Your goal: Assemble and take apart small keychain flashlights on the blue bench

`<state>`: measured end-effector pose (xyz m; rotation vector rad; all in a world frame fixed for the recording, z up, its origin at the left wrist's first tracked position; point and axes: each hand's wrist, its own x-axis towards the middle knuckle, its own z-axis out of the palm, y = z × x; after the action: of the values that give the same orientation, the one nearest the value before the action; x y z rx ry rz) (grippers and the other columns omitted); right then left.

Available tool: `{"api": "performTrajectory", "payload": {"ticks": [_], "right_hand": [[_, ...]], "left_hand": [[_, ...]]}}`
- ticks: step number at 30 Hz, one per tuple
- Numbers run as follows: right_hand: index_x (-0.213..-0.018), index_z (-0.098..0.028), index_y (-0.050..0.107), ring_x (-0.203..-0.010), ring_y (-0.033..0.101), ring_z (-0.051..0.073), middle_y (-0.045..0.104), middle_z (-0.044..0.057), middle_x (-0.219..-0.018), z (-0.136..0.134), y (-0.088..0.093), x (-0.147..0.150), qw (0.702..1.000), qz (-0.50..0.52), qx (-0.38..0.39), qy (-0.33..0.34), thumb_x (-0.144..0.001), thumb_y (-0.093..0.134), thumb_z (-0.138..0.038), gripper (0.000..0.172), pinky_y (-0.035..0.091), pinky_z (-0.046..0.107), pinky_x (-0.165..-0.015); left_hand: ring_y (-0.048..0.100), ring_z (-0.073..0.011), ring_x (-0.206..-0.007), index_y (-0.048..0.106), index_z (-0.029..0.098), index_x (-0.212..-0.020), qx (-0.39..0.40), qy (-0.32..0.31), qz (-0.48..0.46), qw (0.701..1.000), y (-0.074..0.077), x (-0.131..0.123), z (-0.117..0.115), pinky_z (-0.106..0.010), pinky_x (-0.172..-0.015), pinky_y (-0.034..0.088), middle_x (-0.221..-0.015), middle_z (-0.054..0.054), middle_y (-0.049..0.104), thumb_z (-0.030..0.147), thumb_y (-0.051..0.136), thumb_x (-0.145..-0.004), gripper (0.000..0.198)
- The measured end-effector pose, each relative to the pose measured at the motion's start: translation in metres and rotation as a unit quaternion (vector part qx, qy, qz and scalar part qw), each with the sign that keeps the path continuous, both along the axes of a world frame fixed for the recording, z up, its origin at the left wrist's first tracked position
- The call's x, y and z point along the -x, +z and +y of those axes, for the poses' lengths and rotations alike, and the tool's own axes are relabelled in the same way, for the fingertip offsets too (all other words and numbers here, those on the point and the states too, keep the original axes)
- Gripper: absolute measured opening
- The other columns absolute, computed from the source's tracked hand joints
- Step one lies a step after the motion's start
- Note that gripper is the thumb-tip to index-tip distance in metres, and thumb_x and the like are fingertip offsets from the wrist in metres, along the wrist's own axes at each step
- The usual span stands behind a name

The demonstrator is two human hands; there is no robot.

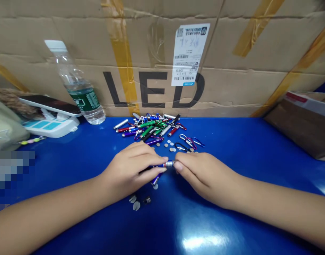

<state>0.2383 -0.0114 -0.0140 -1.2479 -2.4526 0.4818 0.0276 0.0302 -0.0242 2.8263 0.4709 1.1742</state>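
Note:
Between the thumb and fingers of my left hand (137, 168) is a small blue keychain flashlight (168, 164), held level with its silvery end pointing right. The fingers of my right hand (202, 173) are closed at that end, and they hide the tip. Below my left fingertips a second blue tube piece (156, 180) slants down; whether it is also gripped I cannot tell. Small round discs like button cells (136, 205) and a short dark cylinder (147, 200) lie nearer me. More button cells (170, 143) are scattered just beyond my hands.
A pile of coloured keychain flashlights (149, 129) lies at the back, with loose carabiner clips (189, 141) to its right. A water bottle (82, 92), a phone (51, 104) and a white power strip (53, 126) stand left. A large cardboard box (231, 88) walls off the back of the blue table (231, 233).

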Motion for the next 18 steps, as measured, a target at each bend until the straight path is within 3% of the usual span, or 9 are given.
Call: {"api": "performTrajectory", "payload": {"ticks": [3, 5, 10, 12, 13, 15, 18], "right_hand": [[-0.068, -0.019, 0.042, -0.053, 0.039, 0.011, 0.046, -0.002, -0.060, -0.002, 0.001, 0.002, 0.998, 0.043, 0.045, 0.020, -0.097, 0.028, -0.036, 0.036, 0.029, 0.025, -0.055], [-0.067, -0.019, 0.043, -0.054, 0.042, 0.011, 0.047, -0.002, -0.058, -0.005, 0.004, 0.004, 0.988, 0.094, 0.120, 0.010, -0.096, 0.028, -0.036, 0.038, 0.032, 0.024, -0.055], [-0.067, -0.019, 0.046, -0.041, 0.037, 0.009, 0.045, -0.004, -0.047, -0.007, 0.013, 0.008, 0.908, 0.190, 0.373, -0.015, -0.097, 0.022, -0.041, 0.045, 0.032, 0.023, -0.045], [-0.066, -0.019, 0.045, -0.037, 0.034, 0.009, 0.046, -0.004, -0.045, -0.006, 0.014, 0.008, 0.886, 0.193, 0.421, -0.007, -0.097, 0.018, -0.042, 0.047, 0.030, 0.023, -0.043], [-0.066, -0.019, 0.045, -0.037, 0.035, 0.009, 0.046, -0.003, -0.045, -0.005, 0.014, 0.007, 0.890, 0.187, 0.416, -0.005, -0.097, 0.017, -0.042, 0.048, 0.030, 0.023, -0.043], [-0.066, -0.019, 0.045, -0.041, 0.038, 0.009, 0.048, -0.003, -0.048, -0.004, 0.012, 0.006, 0.926, 0.159, 0.342, -0.011, -0.097, 0.020, -0.040, 0.046, 0.031, 0.023, -0.046], [-0.066, -0.018, 0.046, -0.051, 0.042, 0.010, 0.049, -0.001, -0.056, -0.003, 0.008, 0.002, 0.988, 0.088, 0.123, -0.008, -0.096, 0.028, -0.037, 0.040, 0.031, 0.024, -0.053]], "left_hand": [[0.063, -0.0126, -0.075, 0.064, 0.017, -0.094, -0.023, -0.023, 0.002, 0.999, -0.001, 0.002, -0.001, -0.026, -0.070, 0.051, -0.083, -0.005, 0.070, 0.017, 0.063, -0.083, 0.011], [0.063, -0.0132, -0.078, 0.064, 0.017, -0.095, -0.049, -0.024, 0.010, 0.998, 0.000, 0.004, -0.003, -0.027, -0.071, 0.050, -0.086, -0.005, 0.070, 0.015, 0.064, -0.082, 0.013], [0.064, -0.0098, -0.072, 0.065, 0.021, -0.090, -0.091, 0.009, 0.027, 0.995, 0.005, 0.003, -0.010, -0.023, -0.067, 0.047, -0.076, 0.002, 0.069, 0.014, 0.058, -0.086, 0.011], [0.064, -0.0093, -0.070, 0.065, 0.022, -0.089, -0.078, 0.017, 0.030, 0.996, 0.005, 0.002, -0.010, -0.023, -0.066, 0.047, -0.074, 0.003, 0.068, 0.017, 0.057, -0.087, 0.010], [0.064, -0.0099, -0.071, 0.065, 0.022, -0.089, -0.073, 0.017, 0.030, 0.997, 0.005, 0.002, -0.010, -0.023, -0.066, 0.048, -0.076, 0.002, 0.069, 0.018, 0.058, -0.087, 0.008], [0.064, -0.0118, -0.074, 0.064, 0.021, -0.092, -0.060, 0.011, 0.026, 0.998, 0.004, 0.001, -0.008, -0.025, -0.068, 0.049, -0.081, 0.000, 0.069, 0.018, 0.062, -0.084, 0.009], [0.063, -0.0131, -0.075, 0.063, 0.018, -0.095, -0.027, -0.009, 0.011, 1.000, 0.005, 0.000, -0.007, -0.027, -0.068, 0.052, -0.083, -0.003, 0.069, 0.014, 0.064, -0.081, 0.015]]}}
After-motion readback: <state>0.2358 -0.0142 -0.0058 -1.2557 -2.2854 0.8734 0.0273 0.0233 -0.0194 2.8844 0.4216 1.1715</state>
